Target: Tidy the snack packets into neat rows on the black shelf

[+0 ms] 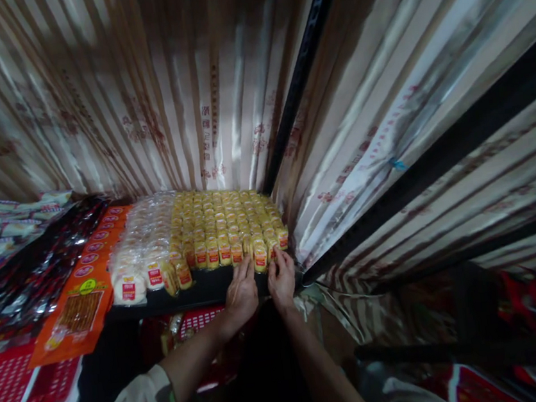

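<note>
Rows of small yellow snack packets (pixel 222 222) with red labels stand packed together on a dark shelf (pixel 214 283). At the front of the rows, my left hand (pixel 241 292) has its fingers close together against the packets. My right hand (pixel 281 280) is bent around the front right corner, its fingertips closed on a yellow packet (pixel 271 247). One packet (pixel 260 257) juts forward between the two hands. My fingertips are dim and partly hidden by the backs of my hands. Two yellow packets (pixel 177 274) sit apart at the left front.
Clear-wrapped white packets (pixel 149 240) adjoin on the left, then an orange snack bag (pixel 78 293), dark shiny packs (pixel 39 278) and white packs (pixel 4 224). Black metal posts (pixel 304 74) and a printed curtain (pixel 164 96) border the shelf. Red baskets (pixel 8 385) are below.
</note>
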A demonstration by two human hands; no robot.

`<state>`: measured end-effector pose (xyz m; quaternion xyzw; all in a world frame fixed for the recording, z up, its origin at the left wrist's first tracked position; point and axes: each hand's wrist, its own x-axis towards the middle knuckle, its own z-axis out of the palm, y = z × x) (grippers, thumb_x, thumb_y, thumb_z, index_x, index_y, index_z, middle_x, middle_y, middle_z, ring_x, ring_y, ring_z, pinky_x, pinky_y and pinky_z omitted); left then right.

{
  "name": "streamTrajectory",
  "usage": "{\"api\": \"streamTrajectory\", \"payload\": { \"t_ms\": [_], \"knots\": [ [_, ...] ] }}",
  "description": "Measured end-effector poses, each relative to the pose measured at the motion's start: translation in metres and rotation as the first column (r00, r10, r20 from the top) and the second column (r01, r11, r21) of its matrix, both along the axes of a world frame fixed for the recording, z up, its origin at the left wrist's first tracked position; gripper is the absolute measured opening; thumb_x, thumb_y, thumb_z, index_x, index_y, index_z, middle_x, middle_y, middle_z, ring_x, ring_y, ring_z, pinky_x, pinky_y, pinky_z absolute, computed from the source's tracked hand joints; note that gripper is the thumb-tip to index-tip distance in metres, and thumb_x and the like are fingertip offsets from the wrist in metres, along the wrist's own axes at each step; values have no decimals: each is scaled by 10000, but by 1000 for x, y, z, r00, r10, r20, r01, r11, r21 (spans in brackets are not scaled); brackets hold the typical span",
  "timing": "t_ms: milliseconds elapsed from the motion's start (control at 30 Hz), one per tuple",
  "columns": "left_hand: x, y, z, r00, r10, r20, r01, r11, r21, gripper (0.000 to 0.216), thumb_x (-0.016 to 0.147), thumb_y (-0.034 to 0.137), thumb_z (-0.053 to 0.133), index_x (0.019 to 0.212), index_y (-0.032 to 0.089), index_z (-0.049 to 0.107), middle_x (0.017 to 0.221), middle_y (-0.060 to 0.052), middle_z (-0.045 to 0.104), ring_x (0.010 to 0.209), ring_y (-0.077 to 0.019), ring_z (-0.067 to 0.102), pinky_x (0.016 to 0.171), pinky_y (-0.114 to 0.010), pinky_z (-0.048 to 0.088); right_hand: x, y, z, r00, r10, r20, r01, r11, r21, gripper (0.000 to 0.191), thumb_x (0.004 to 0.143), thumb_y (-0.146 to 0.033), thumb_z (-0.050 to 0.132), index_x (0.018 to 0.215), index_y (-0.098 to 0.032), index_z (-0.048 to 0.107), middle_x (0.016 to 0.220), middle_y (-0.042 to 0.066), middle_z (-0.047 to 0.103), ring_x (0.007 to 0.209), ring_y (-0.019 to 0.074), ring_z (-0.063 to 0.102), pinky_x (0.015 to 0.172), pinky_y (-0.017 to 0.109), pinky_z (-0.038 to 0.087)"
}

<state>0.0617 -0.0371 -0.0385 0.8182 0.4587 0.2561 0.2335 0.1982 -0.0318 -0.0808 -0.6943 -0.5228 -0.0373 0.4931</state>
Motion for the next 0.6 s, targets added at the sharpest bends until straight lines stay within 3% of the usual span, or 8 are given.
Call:
{"api": "streamTrajectory", "payload": {
  "t_ms": [167, 367, 600],
  "knots": [
    [1, -1, -5, 999, -4, -35, 6, 999, 52, 587, 733, -9, 365, 1306, 108, 408, 1417, -113, 357, 1320, -236, 293, 1075, -398, 327, -2, -4, -5, 996, 51, 74, -52, 999, 3, 434, 864, -202, 366, 1280, -200, 491, 1144, 110, 467, 1076, 199, 449, 939, 401, 409],
    [1, -6, -7, 998, -54, -42, 58, 995, 84, 547, 752, 8, 362, 1278, 132, 448, 1349, -104, 447, 1260, -207, 381, 1050, -370, 372, -4, -5, -6, 997, 16, 81, -17, 1000, 10, 433, 868, -189, 352, 1274, -220, 497, 1087, 100, 461, 1020, 196, 450, 901, 400, 425],
    [14, -5, -8, 995, -96, -32, 96, 995, 19, 567, 782, 51, 332, 1347, 87, 354, 1428, -129, 351, 1324, -193, 307, 1093, -377, 305, -3, -3, -12, 998, -5, 61, 7, 999, -37, 432, 867, -245, 361, 1268, -182, 507, 1012, 102, 481, 965, 202, 464, 880, 388, 435]
  ]
}}
